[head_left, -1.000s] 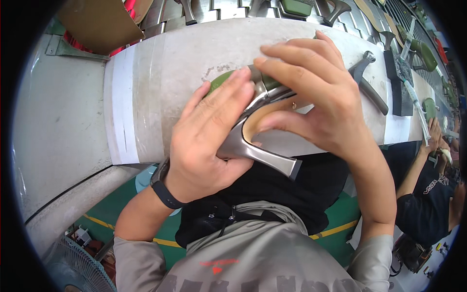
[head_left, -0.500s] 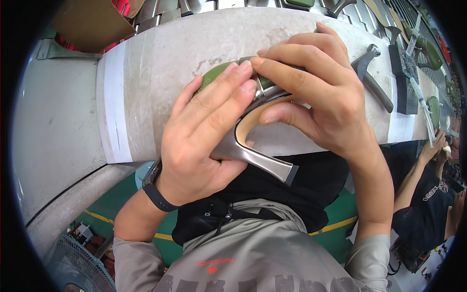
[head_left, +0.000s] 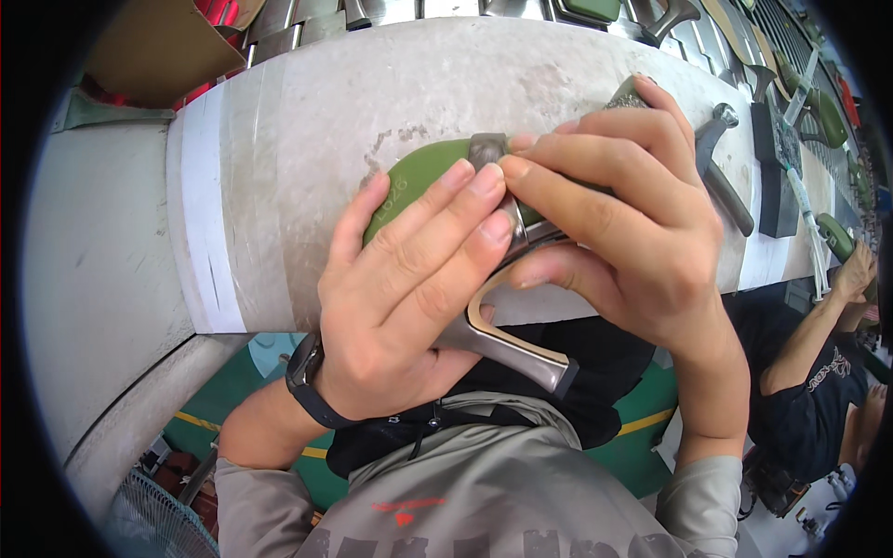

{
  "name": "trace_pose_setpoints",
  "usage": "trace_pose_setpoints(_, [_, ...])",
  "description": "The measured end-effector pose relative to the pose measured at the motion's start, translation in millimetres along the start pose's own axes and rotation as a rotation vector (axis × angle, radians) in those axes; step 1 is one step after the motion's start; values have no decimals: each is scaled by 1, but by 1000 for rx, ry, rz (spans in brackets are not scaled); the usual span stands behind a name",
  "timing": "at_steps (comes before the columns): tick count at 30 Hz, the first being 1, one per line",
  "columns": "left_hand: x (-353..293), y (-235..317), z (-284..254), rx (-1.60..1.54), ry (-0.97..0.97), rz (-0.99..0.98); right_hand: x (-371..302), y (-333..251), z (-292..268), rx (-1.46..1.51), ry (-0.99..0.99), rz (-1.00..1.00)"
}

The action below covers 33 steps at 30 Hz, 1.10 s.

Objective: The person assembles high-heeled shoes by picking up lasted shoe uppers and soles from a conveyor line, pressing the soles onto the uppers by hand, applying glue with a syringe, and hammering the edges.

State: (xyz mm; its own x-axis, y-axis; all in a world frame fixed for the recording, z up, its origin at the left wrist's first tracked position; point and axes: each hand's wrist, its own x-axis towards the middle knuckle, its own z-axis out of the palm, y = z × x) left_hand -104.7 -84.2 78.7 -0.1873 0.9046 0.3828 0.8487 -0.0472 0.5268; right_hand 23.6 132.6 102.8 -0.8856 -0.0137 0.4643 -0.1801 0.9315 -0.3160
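A rounded green part (head_left: 409, 186) is held over the worktable, with a grey metal band across it. Attached along its near side is a curved silver handle (head_left: 526, 358) with a tan inner lining, its free end toward me. My left hand (head_left: 391, 288) lies over the green part, fingers together on top and thumb down by the handle. From the right, my right hand (head_left: 642, 205) grips the same piece, thumb at the handle's curve and fingers over the top near the band. Its far right end is mostly hidden behind my fingers.
The pale worktable (head_left: 270, 186) is taped on its left. To the right lie a hammer (head_left: 730, 200) and a dark block (head_left: 777, 177). Metal slats (head_left: 437, 9) carrying green and grey parts run behind. A cardboard box (head_left: 158, 46) stands far left; a co-worker's hand (head_left: 854, 274) shows far right.
Both hands and the held piece have shifted slightly right and nearer to me in the picture. More of the green part and band shows. The co-worker's hand now holds a green part.
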Motion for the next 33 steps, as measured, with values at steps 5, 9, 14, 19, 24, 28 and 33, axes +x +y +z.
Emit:
trace_pose_setpoints(5, [0,-1,4,2,-2,27,6,-5,-12,-4,-61,41])
trace_pose_setpoints(9, [-4,2,14,-27,119,-33,20,-12,-21,73,-165,164])
trace_pose_setpoints(14, [0,4,15,-3,84,-23,23,-17,-22,76,-253,258])
trace_pose_setpoints(19, [-1,13,32,102,149,-2,10,-10,-17,-81,-176,170])
trace_pose_setpoints(24, [1,24,18,26,23,-72,-34,21,-7,11,325,321])
trace_pose_setpoints(28, [18,19,8,1,4,-63,-112,55,-28,-73,428,838])
trace_pose_setpoints(33, [82,8,15,-128,-32,-143,-110,48,-27,-409,213,498])
